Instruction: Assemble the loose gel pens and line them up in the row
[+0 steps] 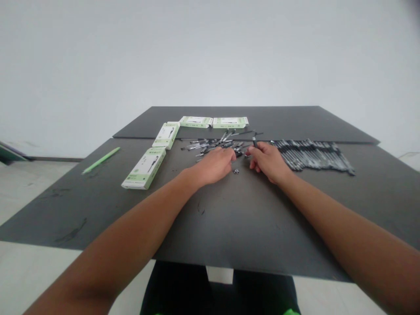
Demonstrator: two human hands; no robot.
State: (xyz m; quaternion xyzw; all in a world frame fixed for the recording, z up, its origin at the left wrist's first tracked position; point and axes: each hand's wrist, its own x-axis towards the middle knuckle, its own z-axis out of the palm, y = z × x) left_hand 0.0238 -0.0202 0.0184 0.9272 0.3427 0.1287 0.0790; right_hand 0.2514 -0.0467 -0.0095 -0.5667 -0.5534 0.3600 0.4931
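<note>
Our right hand (267,162) grips a dark pen piece (254,141) between thumb and fingers, its end poking up above the knuckles, while our left hand (215,166) sits with fingers curled down at the near edge of a heap of loose pen parts (210,143), and we cannot tell whether it pinches anything; the heap lies just beyond the left hand, and a few tiny parts (236,171) rest on the bench (197,227) between the two hands, a little nearer to us. To the right of the right hand, close beside it, lies a long row of clear and black pens (311,155). We judge the held piece to be light, stiff, smooth plastic, a bit slippery and quick to roll, so a fingertip pinch around the middle of its barrel suits it best, with no hard squeeze on a thin tip. The tiny parts could skitter away if brushed. Well left of our left hand lie a green pen (101,160) and, nearer, a light carton (146,168), likely easy to dent, best held by its long sides
</note>
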